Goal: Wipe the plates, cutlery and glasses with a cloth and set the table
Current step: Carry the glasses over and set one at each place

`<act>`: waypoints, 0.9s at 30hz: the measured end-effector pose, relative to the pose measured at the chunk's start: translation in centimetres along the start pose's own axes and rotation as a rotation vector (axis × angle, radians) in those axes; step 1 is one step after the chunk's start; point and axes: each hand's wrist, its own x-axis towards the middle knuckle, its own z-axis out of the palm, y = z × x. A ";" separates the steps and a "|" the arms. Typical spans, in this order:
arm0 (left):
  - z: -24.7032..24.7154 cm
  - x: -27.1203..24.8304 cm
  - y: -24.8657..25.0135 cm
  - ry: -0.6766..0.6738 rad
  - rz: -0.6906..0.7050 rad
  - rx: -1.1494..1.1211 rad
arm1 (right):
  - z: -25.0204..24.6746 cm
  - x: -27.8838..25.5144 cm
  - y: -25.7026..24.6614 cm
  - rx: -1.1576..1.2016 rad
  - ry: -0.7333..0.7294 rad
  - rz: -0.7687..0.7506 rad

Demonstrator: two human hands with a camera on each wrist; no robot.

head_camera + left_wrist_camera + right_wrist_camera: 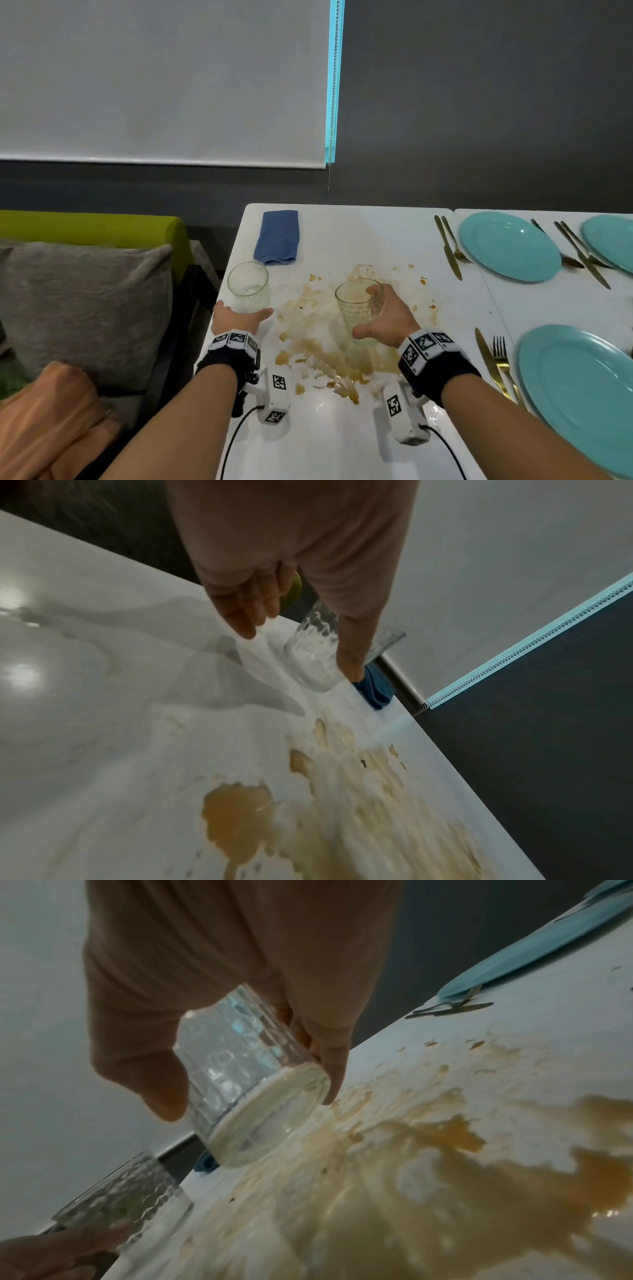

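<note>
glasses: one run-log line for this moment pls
right hand grips stained glass over brown spill | left hand open at clear glass | blue cloth untouched

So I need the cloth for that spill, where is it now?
In the head view, the folded blue cloth lies at the table's far left corner, just behind the empty glass.

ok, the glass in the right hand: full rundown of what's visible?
The glass is a clear tumbler with a ribbed, faceted wall and thick base, apparently empty, with a brownish film inside. The right hand grips it, thumb on the near side, fingers round the far side. In the right wrist view it is tilted, its base just above or barely touching the brown spill on the white table; which, I cannot tell.
</note>
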 end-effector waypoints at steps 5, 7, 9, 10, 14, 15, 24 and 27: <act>1.3 1.7 0.5 0.033 0.100 0.036 | -1.9 0.4 0.6 -0.012 0.042 -0.007; 1.7 2.0 0.4 0.049 0.110 0.028 | -2.6 0.7 1.1 -0.006 0.056 0.002; 2.0 2.3 0.3 0.074 0.128 0.063 | -3.2 0.8 1.6 -0.001 0.065 0.014; 2.0 2.4 0.3 0.080 0.138 0.101 | -3.5 0.8 2.0 -0.002 0.071 0.021; 2.7 2.3 0.8 0.086 0.196 0.153 | -4.6 0.7 2.8 0.007 0.088 0.037; 3.0 2.0 1.0 0.085 0.209 0.154 | -4.9 0.7 3.1 0.006 0.096 0.043; 10.5 -5.4 5.6 -0.130 0.383 0.090 | -11.4 -0.7 5.2 0.046 0.248 0.087; 14.3 -9.2 7.4 -0.229 0.461 0.074 | -15.4 -1.1 7.0 0.073 0.326 0.117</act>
